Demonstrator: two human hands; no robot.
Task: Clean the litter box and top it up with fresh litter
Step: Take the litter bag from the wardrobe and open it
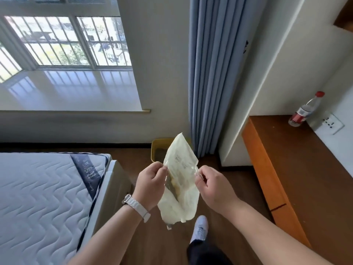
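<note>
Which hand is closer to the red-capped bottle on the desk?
Right. The right hand pinches the bag edge facing the bottle; the left hand pinches the opposite edge, toward the mattress.

There are two hands, a left hand (pixel 150 185) and a right hand (pixel 214 188), one pale plastic bag (pixel 181 169), one yellow litter box (pixel 153 152), one red-capped bottle (pixel 305 109), one wooden counter (pixel 305 159), one wall socket (pixel 334 124), one blue curtain (pixel 214 73), one mattress (pixel 38 188), one wristwatch (pixel 136 206) and one shoe (pixel 200 228)

Bright daylight from the window (pixel 63 41), glare on its sill (pixel 72 88). Wide-angle bending at edges. Slightly soft, perhaps from compression.
</note>
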